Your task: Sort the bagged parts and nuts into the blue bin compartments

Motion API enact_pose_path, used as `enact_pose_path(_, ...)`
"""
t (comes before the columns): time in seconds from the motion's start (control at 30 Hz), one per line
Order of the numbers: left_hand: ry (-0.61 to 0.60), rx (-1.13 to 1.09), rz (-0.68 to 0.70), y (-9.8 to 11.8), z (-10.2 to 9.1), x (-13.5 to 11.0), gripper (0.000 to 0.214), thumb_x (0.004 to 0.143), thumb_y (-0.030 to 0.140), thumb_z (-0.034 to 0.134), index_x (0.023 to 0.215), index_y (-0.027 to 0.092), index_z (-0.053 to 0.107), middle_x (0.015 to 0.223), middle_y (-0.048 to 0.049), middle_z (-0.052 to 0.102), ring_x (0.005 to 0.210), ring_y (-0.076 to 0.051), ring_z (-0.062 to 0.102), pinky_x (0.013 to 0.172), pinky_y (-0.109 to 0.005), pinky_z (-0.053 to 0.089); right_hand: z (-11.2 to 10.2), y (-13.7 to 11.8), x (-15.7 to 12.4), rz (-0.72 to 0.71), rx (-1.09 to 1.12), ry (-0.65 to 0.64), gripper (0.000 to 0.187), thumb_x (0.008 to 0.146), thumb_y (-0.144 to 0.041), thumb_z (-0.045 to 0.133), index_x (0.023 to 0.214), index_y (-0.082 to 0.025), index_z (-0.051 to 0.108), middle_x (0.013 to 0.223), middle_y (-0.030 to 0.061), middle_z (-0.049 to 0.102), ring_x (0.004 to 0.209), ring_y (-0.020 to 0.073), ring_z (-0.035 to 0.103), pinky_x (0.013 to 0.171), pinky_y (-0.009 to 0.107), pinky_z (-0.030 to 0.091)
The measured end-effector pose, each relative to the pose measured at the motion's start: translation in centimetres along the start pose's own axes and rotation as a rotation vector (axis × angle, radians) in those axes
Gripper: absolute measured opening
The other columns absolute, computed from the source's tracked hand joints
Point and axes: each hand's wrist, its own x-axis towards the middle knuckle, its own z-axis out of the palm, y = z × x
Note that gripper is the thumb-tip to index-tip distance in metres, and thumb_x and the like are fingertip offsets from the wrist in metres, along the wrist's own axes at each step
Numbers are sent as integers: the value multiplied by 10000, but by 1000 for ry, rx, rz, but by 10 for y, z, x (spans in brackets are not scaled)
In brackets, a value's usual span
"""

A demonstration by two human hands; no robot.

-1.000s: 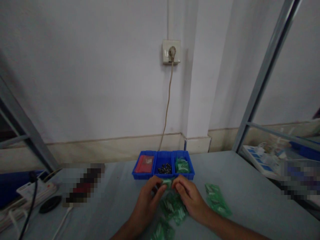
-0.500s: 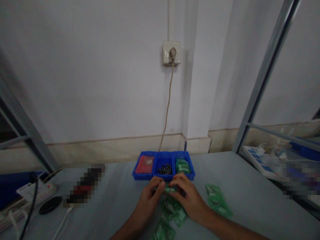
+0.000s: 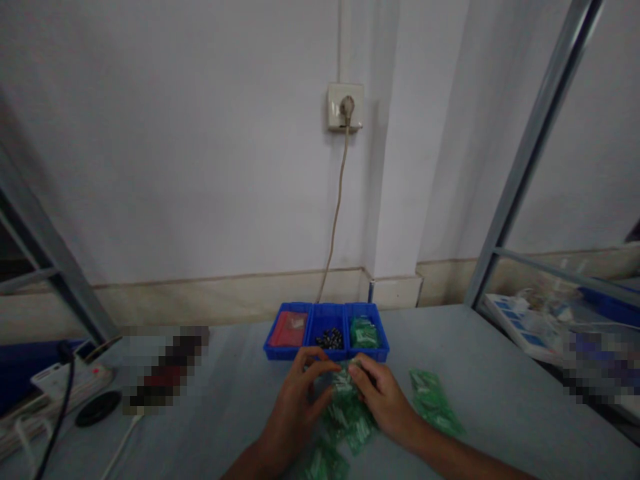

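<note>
A small green plastic bag [image 3: 343, 381] is pinched at its upper right by the thumb and fingers of my right hand [image 3: 384, 399]. At its left edge is my left hand [image 3: 304, 392], thumb and forefinger apart; whether a fingertip touches the bag I cannot tell. Beneath both hands lies a pile of green bags [image 3: 359, 433], with another green bag [image 3: 325, 461] nearer me. Just beyond stand three joined blue bins: the left bin [image 3: 273, 352] holds red bags, the middle bin [image 3: 325, 355] small dark pieces, the right bin [image 3: 373, 355] green bags.
More green bags [image 3: 436, 403] lie right of my right hand. On the left are a black disc [image 3: 99, 409], a white cable [image 3: 121, 445] and a power strip [image 3: 75, 393]. Another power strip [image 3: 520, 330] sits beyond the metal post [image 3: 520, 173]. The wall socket [image 3: 345, 107] has a hanging cord.
My left thumb and forefinger have spread from a pinch and moved slightly away. The green bag now shows flatter, hanging from my right hand's pinch.
</note>
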Motion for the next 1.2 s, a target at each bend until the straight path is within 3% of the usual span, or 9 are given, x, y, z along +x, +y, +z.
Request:
enact_pose_path(0.1,15,-35,-22,9,0,1,128,1004,237,619,1061,254,733,1154,-76,637,994,-218,631,826,-314,530,-1,-1,-1,-23,-16,17,496,1104,-583,407,801,-213,539,688,-33,462,647,159,481,616,278,365)
enact_pose_path(0.27,48,-156,-191,13,7,1,342,1068,469,536,860,206,605,832,-15,608,783,-186,586,725,-285,486,-2,-5,-5,-202,-170,119,223,1097,-353,487,1248,-247,611,995,37,616,879,213,601,787,317,457)
enact_pose_path(0.4,68,-203,-243,7,8,3,378,1052,521,552,840,209,567,806,-2,571,772,-182,570,716,-279,485,-2,-7,-5,-334,-248,74,369,1030,-228,568,1391,-306,576,1236,75,560,906,206,598,830,334,486)
enact_pose_path(0.57,57,-154,-150,10,3,4,391,1086,461,493,827,207,637,1019,-53,644,975,-218,629,877,-326,520,-3,-9,-2,-273,-236,96,130,1064,-324,567,1055,-245,670,1023,46,571,951,226,581,828,325,449)
enact_pose_path(0.77,150,-25,-89,0,6,1,297,1009,276,587,1305,268,614,1233,-87,626,970,-212,649,787,-314,556,0,-6,1,-58,-73,102,386,1068,-509,536,806,-230,483,763,-31,438,724,172,453,668,284,357)
enact_pose_path(0.87,82,21,-26,-5,5,1,306,971,221,619,1263,288,678,1355,-104,576,1069,-233,649,784,-314,558,2,-4,0,-34,-30,52,424,1052,-549,555,788,-228,472,753,-37,423,718,164,438,660,277,348)
enact_pose_path(0.93,80,46,-16,-3,2,2,149,1012,253,590,1054,254,732,1266,-97,614,1093,-243,643,843,-337,550,3,-2,1,-34,-25,43,450,1072,-566,502,781,-223,481,749,-34,435,714,162,445,654,275,348)
enact_pose_path(1.03,93,54,-37,5,-2,5,267,1063,326,547,861,217,683,1048,-70,652,950,-215,645,840,-335,529,2,0,2,-45,-76,45,488,1101,-564,431,765,-216,498,728,-32,455,699,159,461,654,276,350)
enact_pose_path(1.2,17,90,-121,10,4,3,129,1026,314,583,974,225,661,911,-29,686,785,-188,639,740,-299,510,-2,-8,0,-88,-216,-1,515,1112,-549,416,741,-207,523,705,-27,496,684,157,499,661,282,354)
